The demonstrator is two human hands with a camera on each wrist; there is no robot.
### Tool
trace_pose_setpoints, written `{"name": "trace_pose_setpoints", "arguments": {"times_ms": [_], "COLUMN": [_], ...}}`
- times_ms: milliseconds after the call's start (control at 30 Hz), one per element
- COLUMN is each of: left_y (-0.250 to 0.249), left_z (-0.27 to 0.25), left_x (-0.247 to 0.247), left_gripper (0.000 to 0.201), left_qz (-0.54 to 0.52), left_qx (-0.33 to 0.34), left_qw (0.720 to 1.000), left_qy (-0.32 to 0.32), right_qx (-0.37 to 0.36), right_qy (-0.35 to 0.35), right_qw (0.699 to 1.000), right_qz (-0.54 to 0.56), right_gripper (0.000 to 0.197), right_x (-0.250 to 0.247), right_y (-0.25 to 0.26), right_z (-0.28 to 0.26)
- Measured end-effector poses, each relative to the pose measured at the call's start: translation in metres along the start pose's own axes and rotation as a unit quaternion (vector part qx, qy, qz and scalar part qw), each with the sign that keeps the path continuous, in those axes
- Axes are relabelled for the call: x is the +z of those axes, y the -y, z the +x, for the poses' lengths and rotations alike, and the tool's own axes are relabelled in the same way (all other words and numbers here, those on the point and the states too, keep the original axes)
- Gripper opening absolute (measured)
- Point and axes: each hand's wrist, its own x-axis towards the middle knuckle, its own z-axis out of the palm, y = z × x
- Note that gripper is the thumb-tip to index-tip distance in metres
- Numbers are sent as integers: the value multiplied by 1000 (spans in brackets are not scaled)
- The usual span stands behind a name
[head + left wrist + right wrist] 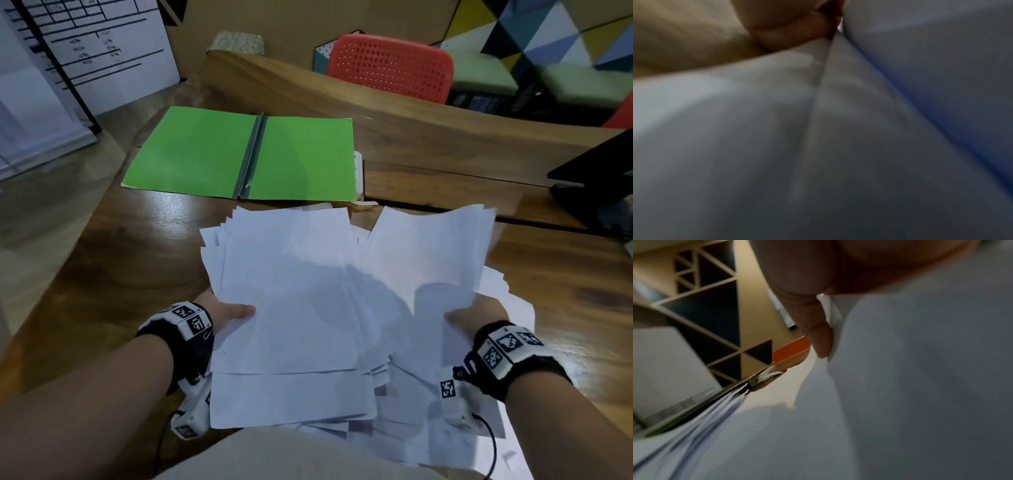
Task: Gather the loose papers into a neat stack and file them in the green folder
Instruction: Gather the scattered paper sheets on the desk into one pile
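A loose, uneven pile of white papers (301, 291) covers the near part of the wooden desk. My left hand (226, 313) grips the pile's left side, thumb on top, other fingers hidden beneath. My right hand (476, 315) grips a lifted bunch of sheets (431, 253) at the right, thumb on top. The green folder (212, 150) lies open and flat beyond the papers, its grey spine in the middle. The left wrist view is filled by blurred papers (838, 129) with a bit of the left hand (797, 29) at the top. The right wrist view shows my thumb (818, 331) pressed on paper (900, 386).
A raised wooden partition (376, 113) runs behind the folder. A red chair (390, 66) stands past it. A dark laptop or monitor (596, 171) sits at the right edge. A white board (85, 51) leans at the far left. Bare desk wood (130, 246) shows left of the papers.
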Motion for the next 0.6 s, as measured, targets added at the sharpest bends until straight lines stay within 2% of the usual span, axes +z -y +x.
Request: {"name": "trace_pose_setpoints", "arguments": {"times_ms": [100, 167, 233, 300, 367, 400, 500, 600], "left_y": [0, -1, -2, -4, -5, -5, -4, -6], "left_z": [0, 0, 0, -3, -6, -6, -7, -10], "left_x": [2, 4, 5, 5, 4, 5, 7, 9], "left_gripper": [73, 70, 74, 75, 71, 70, 65, 62], "left_qz": [5, 13, 26, 46, 61, 57, 34, -29], "left_qx": [2, -6, -7, -6, -3, 2, 11, 24], "left_qw": [1000, 999, 999, 999, 998, 998, 999, 998], "left_qy": [-7, -29, -31, -18, -7, -6, -23, -53], "right_qx": [-54, -95, -153, -201, -222, -223, -215, -174], "right_qy": [-55, -117, -192, -231, -205, -171, -58, 1], "right_qw": [995, 989, 965, 935, 921, 927, 961, 981], "right_qz": [-55, 9, 91, 178, 244, 248, 167, 90], "right_gripper": [29, 30, 28, 27, 31, 33, 30, 44], "right_x": [-17, -40, -65, -83, -84, -77, -30, 27], "right_y": [19, 39, 60, 78, 91, 95, 95, 83], "right_z": [-5, -11, -20, -26, -23, -20, -12, -20]}}
